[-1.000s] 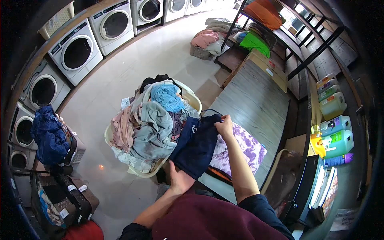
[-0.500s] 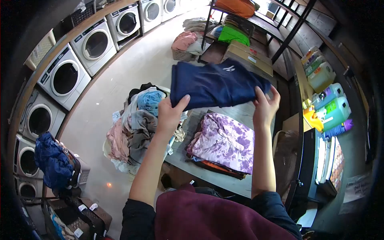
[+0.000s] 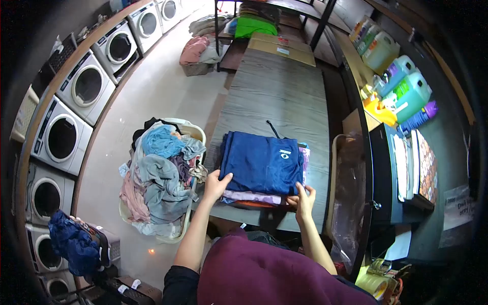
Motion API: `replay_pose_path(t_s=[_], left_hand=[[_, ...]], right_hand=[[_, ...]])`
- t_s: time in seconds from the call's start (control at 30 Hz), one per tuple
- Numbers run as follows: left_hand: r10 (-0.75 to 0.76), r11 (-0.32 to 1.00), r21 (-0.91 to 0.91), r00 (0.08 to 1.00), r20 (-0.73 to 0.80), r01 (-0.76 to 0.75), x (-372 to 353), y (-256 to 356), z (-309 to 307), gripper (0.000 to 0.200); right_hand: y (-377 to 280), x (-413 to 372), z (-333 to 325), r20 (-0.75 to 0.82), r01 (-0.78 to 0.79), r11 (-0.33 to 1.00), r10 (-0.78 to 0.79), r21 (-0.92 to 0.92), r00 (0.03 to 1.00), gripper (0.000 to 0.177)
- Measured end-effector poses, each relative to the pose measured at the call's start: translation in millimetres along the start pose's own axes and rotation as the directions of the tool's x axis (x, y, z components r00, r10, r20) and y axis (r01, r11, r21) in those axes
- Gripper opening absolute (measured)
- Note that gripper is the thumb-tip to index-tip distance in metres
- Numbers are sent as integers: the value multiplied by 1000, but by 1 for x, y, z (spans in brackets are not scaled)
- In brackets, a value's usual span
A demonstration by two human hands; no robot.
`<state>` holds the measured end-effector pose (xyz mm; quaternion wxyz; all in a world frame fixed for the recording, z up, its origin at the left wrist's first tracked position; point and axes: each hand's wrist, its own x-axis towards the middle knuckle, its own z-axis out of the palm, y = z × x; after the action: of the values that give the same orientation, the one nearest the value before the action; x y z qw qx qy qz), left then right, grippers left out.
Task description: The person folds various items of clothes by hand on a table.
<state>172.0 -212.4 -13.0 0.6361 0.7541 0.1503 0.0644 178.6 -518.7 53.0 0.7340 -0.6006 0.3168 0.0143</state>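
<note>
A folded navy garment (image 3: 259, 162) with a small white logo lies on top of the folded clothes stack. Below its near edge, a purple-and-white patterned cloth (image 3: 254, 196) sticks out, with an orange edge under that. My left hand (image 3: 215, 185) grips the garment's near left corner, thumb on top and fingers partly hidden. At the near right corner, my right hand (image 3: 303, 200) pinches the edge between thumb and fingers. A dark cord (image 3: 273, 128) extends from beyond the garment's far edge onto the grey wood-grain table (image 3: 274, 96).
Left of the table stands a white laundry basket (image 3: 199, 130) heaped with clothes. Washing machines (image 3: 87, 87) line the left wall. A flattened cardboard box (image 3: 282, 49) lies at the table's far end. Detergent jugs (image 3: 413, 94) stand on the right-hand shelf.
Both hands have lowered the navy garment from the air onto the patterned cloth on the stack. The camera view has shifted, showing more of the table.
</note>
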Motion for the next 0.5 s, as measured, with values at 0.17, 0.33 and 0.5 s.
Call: replay_pose_path(t_s=[0.17, 0.33, 0.5], left_hand=[[65, 998, -24, 998, 5, -65, 10, 53, -7, 18], [127, 992, 7, 991, -27, -127, -6, 88, -14, 19], [38, 969, 246, 994, -103, -12, -22, -1, -1, 21]], right_hand=[[-16, 30, 9, 71, 293, 940, -285, -173, 956, 42], [-43, -14, 3, 49, 710, 688, -712, -149, 700, 28], [25, -3, -46, 152, 384, 847, -353, -367, 923, 31]])
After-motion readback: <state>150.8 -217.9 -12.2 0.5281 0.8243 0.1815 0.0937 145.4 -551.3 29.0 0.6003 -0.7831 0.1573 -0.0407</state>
